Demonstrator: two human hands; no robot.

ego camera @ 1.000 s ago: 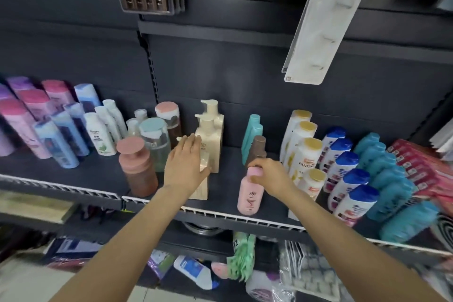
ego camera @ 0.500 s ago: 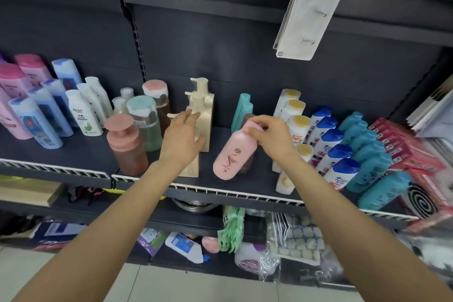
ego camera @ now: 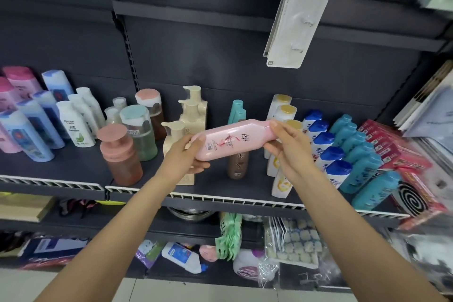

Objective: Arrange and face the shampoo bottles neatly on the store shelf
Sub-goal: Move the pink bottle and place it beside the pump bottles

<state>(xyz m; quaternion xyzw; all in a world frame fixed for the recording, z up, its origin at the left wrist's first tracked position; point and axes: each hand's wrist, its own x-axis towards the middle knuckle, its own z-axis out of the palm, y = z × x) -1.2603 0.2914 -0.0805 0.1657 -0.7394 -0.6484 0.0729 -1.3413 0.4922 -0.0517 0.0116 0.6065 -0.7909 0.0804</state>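
A pink shampoo bottle (ego camera: 230, 140) lies nearly level in the air in front of the dark shelf (ego camera: 215, 201), label toward me. My left hand (ego camera: 185, 157) grips its base end and my right hand (ego camera: 286, 149) grips its cap end. Behind it stand a brown bottle (ego camera: 237, 164), cream pump bottles (ego camera: 193, 115) and teal bottles (ego camera: 236, 111). White bottles with yellow caps (ego camera: 282, 105) stand just right of my right hand.
Left of my hands stand a terracotta pump bottle (ego camera: 120, 154), a green bottle (ego camera: 138, 135), white bottles (ego camera: 76, 125) and blue and pink bottles (ego camera: 29, 130). Blue-capped bottles (ego camera: 328, 152), teal bottles (ego camera: 362, 159) and red boxes (ego camera: 392, 144) fill the right. A white hook rail (ego camera: 299, 12) hangs above.
My right hand lifted the pink bottle off the shelf and tipped it sideways. My left hand left the cream pump bottle and took hold of the pink bottle's base.
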